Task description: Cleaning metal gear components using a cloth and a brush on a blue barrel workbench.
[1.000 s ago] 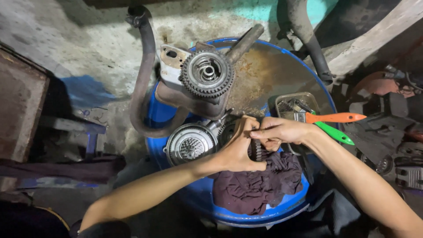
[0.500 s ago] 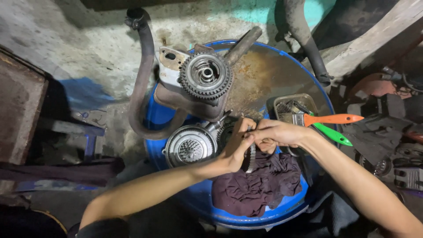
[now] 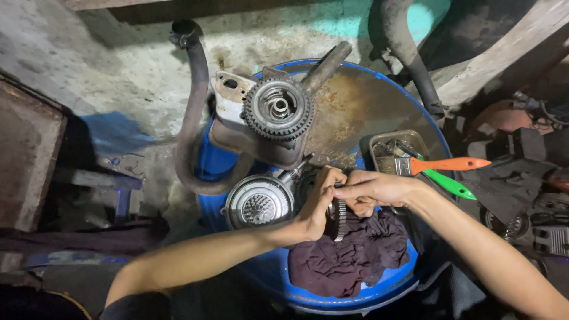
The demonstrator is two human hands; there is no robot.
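Both of my hands meet over a blue drum top [image 3: 391, 89]. My left hand [image 3: 317, 204] cups a dark toothed gear ring [image 3: 338, 219] from the left, and my right hand [image 3: 370, 191] pinches its upper edge from the right. The ring stands on edge just above a dark maroon rag [image 3: 349, 258] spread on the drum's near side. Left of my hands lies a round silver clutch hub [image 3: 258, 202]. Behind it a larger toothed clutch gear [image 3: 278, 109] sits on a rusty metal bracket.
A small metal tray [image 3: 385, 145] holds brushes with an orange handle [image 3: 450, 164] and a green handle [image 3: 450, 185]. A curved exhaust pipe [image 3: 192, 118] hangs off the drum's left side. Engine parts crowd the right; a rusty plate [image 3: 24, 160] stands at left.
The gear ring has been turned more upright between my hands, which shifted slightly. The view has dipped a little.
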